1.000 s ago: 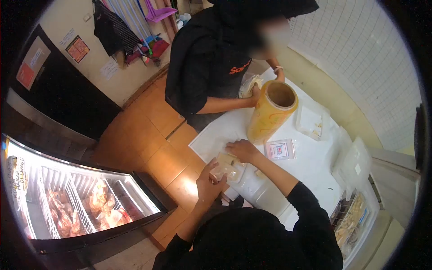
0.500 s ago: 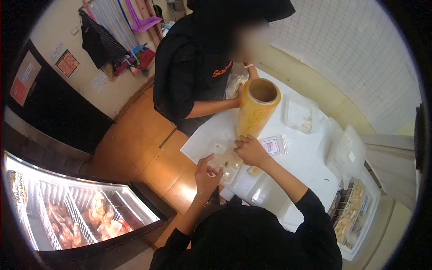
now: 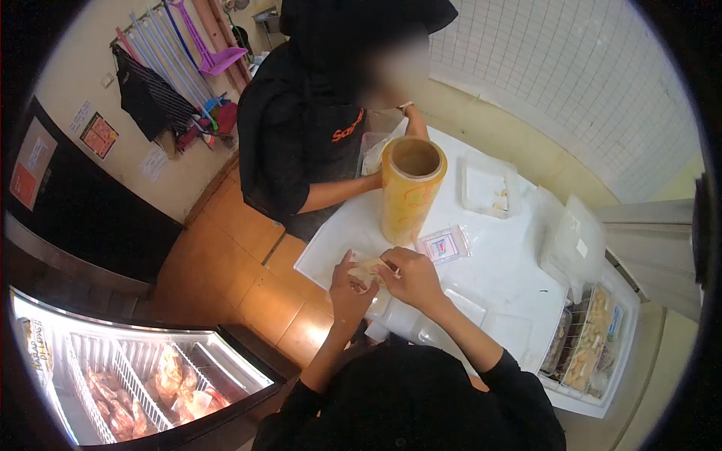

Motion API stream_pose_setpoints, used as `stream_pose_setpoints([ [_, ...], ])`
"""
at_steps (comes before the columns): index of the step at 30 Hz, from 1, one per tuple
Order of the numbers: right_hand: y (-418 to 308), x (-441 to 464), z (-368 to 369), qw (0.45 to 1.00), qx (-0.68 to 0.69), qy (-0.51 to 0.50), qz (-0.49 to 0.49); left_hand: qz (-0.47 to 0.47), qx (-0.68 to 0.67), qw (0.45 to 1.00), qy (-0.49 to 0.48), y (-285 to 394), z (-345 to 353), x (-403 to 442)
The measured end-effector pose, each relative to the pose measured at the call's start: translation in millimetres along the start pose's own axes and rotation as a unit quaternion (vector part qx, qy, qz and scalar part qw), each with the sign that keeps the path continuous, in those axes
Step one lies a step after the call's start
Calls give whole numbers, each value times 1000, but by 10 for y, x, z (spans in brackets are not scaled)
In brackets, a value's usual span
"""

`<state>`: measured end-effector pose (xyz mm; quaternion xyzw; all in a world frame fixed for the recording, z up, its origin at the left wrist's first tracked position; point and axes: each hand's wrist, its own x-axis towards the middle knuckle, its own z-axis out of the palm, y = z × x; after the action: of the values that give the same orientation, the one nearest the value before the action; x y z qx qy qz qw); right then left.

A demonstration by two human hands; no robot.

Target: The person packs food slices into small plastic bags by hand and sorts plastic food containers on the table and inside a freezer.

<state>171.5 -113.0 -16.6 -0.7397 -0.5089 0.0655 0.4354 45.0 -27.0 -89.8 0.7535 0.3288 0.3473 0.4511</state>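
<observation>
Just in front of the cling film roll, my left hand and my right hand are close together. Between them is a thin, pale, flat piece, pinched by the fingers of both hands; I cannot make out whether it is food or a wrapper. Below my hands sit clear plastic containers, partly hidden by my right forearm. The large yellow cling film roll stands upright on the white table. A small printed plastic packet lies beside its base.
Across the table a person in black reaches behind the roll. A clear tub and stacked translucent containers stand to the right, near a crate of packed food. A lit freezer is at lower left.
My hands have come together, and the pale piece is now held up between them. My right hand has moved down from the roll's base. The view has shifted slightly.
</observation>
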Motion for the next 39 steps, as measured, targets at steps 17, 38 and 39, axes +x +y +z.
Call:
stream_pose_setpoints([
  [17, 88, 144, 84, 994, 0, -93, 50, 77, 66, 995, -13, -74, 102, 26],
  [38, 285, -58, 398, 979, 100, -148, 99, 10, 31, 999, -26, 216, 101, -97],
  [39, 427, -111, 470, 976, 114, -166, 85, -13, 28, 999, -30, 156, 92, -102],
])
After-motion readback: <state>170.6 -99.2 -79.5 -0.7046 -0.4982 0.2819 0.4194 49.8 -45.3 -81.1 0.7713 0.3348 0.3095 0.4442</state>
